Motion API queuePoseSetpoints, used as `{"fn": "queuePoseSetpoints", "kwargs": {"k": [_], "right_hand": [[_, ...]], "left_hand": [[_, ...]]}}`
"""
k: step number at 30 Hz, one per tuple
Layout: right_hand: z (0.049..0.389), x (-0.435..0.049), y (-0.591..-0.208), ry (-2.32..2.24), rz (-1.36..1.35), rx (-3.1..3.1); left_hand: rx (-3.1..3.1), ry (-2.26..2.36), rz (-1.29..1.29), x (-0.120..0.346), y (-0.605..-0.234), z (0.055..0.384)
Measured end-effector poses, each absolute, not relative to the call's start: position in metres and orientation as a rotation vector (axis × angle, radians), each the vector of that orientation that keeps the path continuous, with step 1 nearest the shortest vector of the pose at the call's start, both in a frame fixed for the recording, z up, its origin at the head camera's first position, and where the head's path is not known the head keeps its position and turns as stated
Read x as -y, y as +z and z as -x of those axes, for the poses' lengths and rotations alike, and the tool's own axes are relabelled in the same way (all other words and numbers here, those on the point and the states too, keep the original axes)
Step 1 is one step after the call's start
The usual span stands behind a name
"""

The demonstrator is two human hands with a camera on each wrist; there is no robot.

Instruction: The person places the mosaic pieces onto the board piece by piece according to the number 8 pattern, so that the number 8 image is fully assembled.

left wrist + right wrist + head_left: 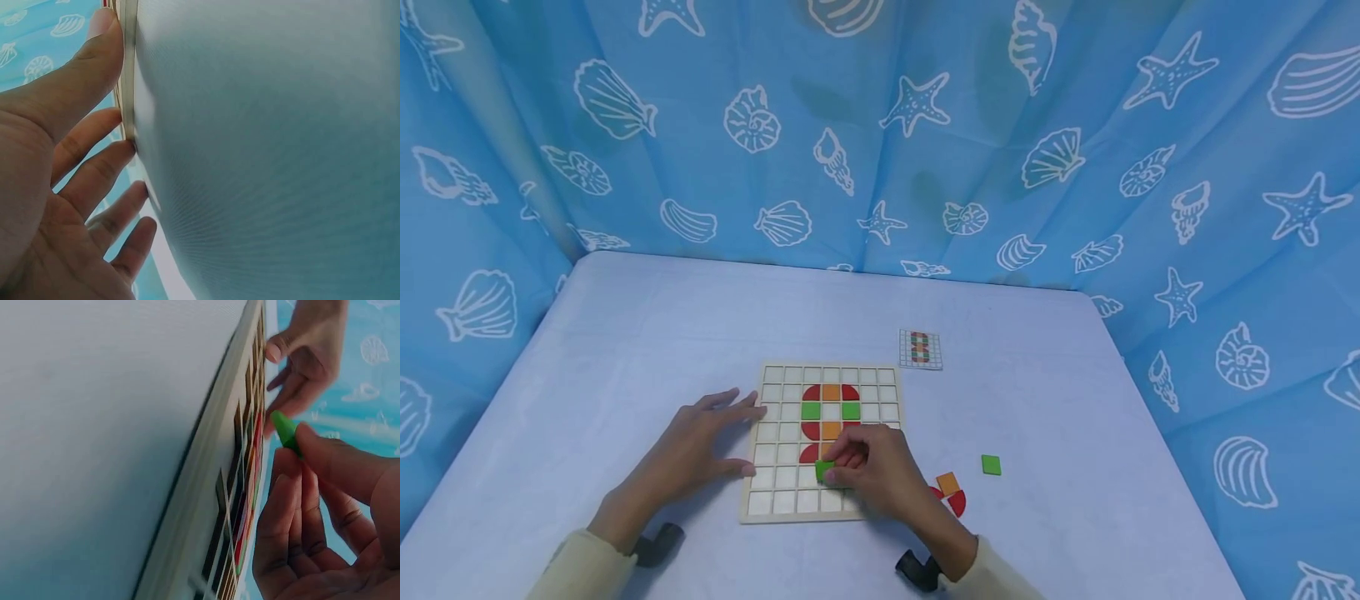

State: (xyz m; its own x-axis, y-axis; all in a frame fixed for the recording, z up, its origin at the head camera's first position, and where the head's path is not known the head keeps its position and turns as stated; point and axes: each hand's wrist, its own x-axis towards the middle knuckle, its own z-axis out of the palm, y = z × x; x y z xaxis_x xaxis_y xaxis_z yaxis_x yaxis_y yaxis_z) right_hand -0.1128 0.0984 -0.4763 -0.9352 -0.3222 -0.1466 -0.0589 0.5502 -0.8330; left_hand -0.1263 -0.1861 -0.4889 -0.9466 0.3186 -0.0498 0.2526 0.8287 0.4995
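Note:
A wooden grid board [775, 477] lies on the table, with red, orange and green tiles set in its middle columns. My right hand [880, 468] pinches a green square tile [823, 471] between thumb and fingers, over the lower middle cells. In the right wrist view that green tile [286, 430] shows above the board's surface. My left hand [688, 446] rests its fingertips along the board's left edge, fingers spread. The left wrist view shows the thumb and fingers of the left hand [75, 169] at the wooden edge. Some cells lie hidden behind my right hand.
Right of the board lie a loose green tile [991, 465], an orange tile [947, 483] and red rounded tiles [957, 503]. A small pattern card [921, 349] lies beyond the board's upper right corner. A blue shell-print curtain [865, 125] hangs behind the white table [1037, 375].

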Motion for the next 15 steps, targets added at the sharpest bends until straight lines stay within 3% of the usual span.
{"fn": "queuePoseSetpoints", "kwargs": {"k": [15], "right_hand": [[0.116,-0.072,-0.481,-0.986,0.441,-2.703]], "left_hand": [[-2.878,0.784,-0.464,0.188,-0.490,0.127]]}}
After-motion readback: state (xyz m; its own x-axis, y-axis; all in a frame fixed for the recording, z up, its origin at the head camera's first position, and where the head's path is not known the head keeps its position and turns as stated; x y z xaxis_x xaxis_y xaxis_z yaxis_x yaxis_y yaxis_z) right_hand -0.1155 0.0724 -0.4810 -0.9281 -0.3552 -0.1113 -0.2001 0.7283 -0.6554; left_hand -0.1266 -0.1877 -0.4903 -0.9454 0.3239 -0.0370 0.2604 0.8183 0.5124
